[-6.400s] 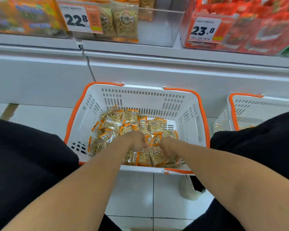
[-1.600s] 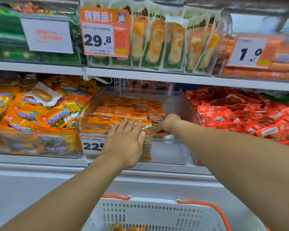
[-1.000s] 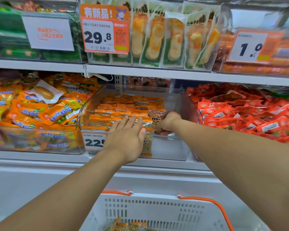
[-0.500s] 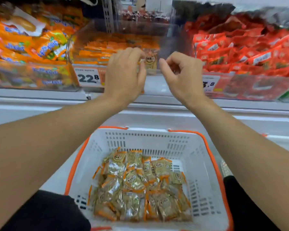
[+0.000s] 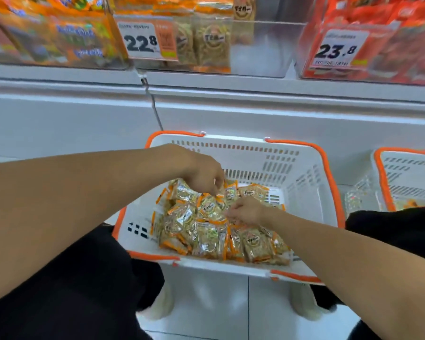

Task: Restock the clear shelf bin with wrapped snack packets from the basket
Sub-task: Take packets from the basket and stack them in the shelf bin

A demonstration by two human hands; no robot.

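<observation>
Head view: left hand (image 5: 204,179) and right hand (image 5: 247,212) curling onto snack packets (image 5: 206,231) in basket (image 5: 304,173); actual pinch unclear. Tags at 12 o'clock reading 22.8 (image 5: 142,41), 23.8 (image 5: 336,50).

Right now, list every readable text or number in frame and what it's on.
"22.8" (the 8 raised): price tag on the front of the clear bin.
"23.8": price tag on the front of the red-packet bin.
Small print and orange panel on both tags: too blurred to read.
Round logos on the snack packets in the basket: too small to read.
Blue lettering on the orange bags, top left: blurred.
</observation>
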